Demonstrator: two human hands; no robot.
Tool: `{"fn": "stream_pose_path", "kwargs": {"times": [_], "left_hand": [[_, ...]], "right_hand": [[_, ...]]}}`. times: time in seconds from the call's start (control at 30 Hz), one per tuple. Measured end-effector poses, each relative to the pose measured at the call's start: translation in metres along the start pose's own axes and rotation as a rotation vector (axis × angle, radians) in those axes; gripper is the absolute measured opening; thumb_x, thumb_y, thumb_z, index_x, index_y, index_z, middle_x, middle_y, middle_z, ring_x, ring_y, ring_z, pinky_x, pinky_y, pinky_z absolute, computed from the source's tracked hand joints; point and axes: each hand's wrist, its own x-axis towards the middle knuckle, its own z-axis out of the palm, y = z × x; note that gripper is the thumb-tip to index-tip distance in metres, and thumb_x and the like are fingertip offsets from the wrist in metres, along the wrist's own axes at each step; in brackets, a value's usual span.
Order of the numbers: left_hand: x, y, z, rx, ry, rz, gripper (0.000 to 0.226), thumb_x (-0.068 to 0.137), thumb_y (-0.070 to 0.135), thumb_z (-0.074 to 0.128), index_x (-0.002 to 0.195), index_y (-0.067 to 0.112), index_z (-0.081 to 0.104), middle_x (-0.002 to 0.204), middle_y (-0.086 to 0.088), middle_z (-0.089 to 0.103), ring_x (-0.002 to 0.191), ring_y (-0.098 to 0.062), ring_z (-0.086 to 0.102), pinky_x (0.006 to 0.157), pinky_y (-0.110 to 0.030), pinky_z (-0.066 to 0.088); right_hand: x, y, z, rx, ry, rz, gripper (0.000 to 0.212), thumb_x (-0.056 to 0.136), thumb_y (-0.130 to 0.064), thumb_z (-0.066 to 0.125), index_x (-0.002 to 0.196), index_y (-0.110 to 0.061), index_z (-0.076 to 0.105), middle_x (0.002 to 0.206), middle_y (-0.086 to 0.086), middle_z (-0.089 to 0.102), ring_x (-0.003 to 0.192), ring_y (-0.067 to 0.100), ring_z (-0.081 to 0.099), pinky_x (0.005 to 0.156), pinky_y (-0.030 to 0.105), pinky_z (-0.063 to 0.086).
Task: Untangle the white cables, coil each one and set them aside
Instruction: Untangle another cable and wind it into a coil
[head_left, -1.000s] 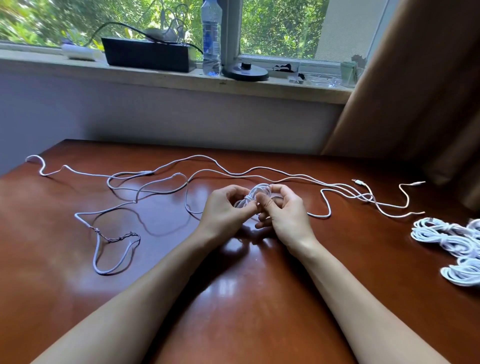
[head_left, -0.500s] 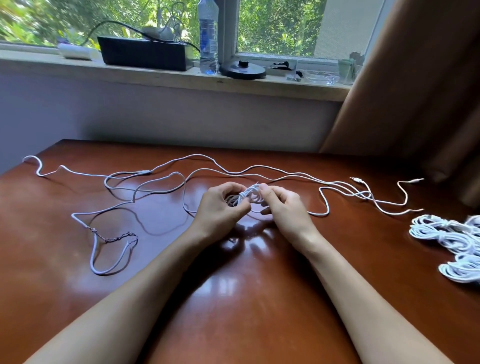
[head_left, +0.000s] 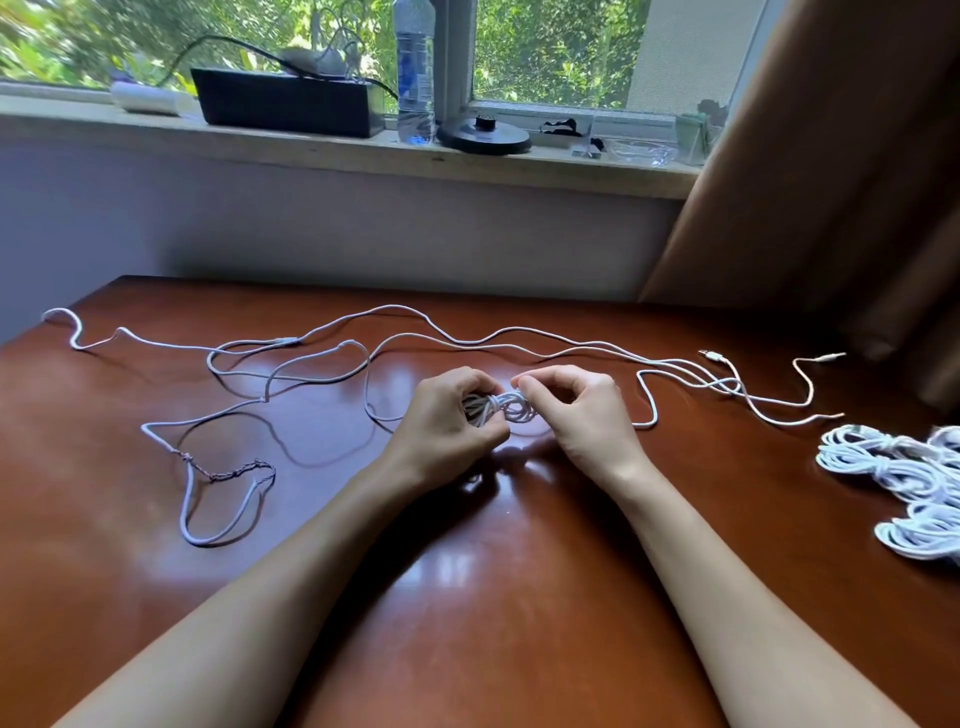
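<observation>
Both hands have a close grip going mid-bench (head_left: 467, 597): left hand (head_left: 447, 421) has its fingers curled round a small white coil (head_left: 506, 406), while right hand (head_left: 576, 410) pinches the coil's loops from the other side with thumb and forefinger. Rest of the cable (head_left: 201, 541) sprawls loose over the far half of the bench, trailing off both ways. Tied-up bundles (head_left: 883, 467) sit at the right edge, well apart from the hands.

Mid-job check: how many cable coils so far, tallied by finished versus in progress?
Finished coils, set aside at right: 3 (frame crops them)
Coil in progress, gripped by left hand and right hand: 1
Total: 4
</observation>
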Motion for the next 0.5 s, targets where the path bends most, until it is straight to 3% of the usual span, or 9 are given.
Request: {"fn": "stream_pose_path", "kwargs": {"times": [0.1,0.23,0.5], "left_hand": [[0.0010,-0.0017,-0.0004,0.003,0.009,-0.013,0.024,0.070,0.023,0.065,0.091,0.013,0.071,0.081,0.000,0.071,0.074,-0.017,0.067,0.071,-0.035,0.055],[0.0019,-0.0015,-0.0003,-0.019,0.022,-0.028,0.022,0.071,0.020,0.066,0.090,0.011,0.071,0.079,-0.003,0.072,0.074,-0.020,0.068,0.070,-0.036,0.054],[0.0018,-0.0004,-0.0023,-0.044,0.015,-0.050,0.021,0.069,0.022,0.067,0.088,0.014,0.072,0.078,0.000,0.073,0.073,-0.017,0.069,0.069,-0.031,0.055]], "right_hand": [[-0.0017,-0.0008,0.0001,-0.092,0.004,-0.078,0.009,0.090,-0.021,0.075,0.093,-0.015,0.080,0.089,-0.008,0.076,0.083,0.000,0.069,0.077,0.010,0.048],[-0.0008,-0.0009,-0.0009,-0.038,-0.012,-0.048,0.015,0.094,-0.028,0.070,0.092,-0.017,0.081,0.085,-0.008,0.077,0.081,0.003,0.069,0.076,0.016,0.050],[0.0019,0.0006,-0.0079,0.164,-0.130,0.050,0.010,0.091,-0.013,0.074,0.098,-0.009,0.079,0.092,0.003,0.078,0.082,0.006,0.068,0.084,0.024,0.054]]}}
